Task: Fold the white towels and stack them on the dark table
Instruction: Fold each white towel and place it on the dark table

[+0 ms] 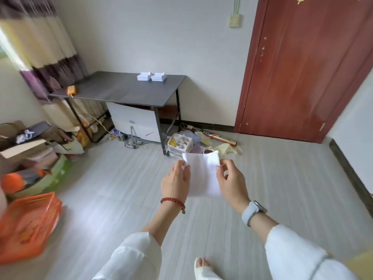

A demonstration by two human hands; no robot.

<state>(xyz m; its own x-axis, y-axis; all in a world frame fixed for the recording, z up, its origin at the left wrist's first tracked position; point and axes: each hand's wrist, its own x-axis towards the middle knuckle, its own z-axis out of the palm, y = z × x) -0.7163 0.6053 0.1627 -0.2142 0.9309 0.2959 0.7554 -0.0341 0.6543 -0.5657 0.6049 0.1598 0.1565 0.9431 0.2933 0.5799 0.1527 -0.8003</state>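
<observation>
A person standing on a pale floor extends both forearms forward from white sleeves, holding a white towel (203, 174) in the air between the hands. The left hand (176, 181), a red bead bracelet (173, 201) at its wrist, pinches the towel's upper left edge with curled fingers and thumb. The right hand (232, 181), above a pale watch (253, 212), grips the upper right edge the same way, back of the hand toward the camera. The towel hangs flat below the two grips, its top corners standing above the fingers. An orange basket (28, 225) sits on the floor at far left. Beyond the hands, clutter lies by the table legs. Against the far wall, the dark table (121, 89) carries two stacks of folded white towels (151, 76), side by side near its back right corner, beside a red-brown door (306, 67).
</observation>
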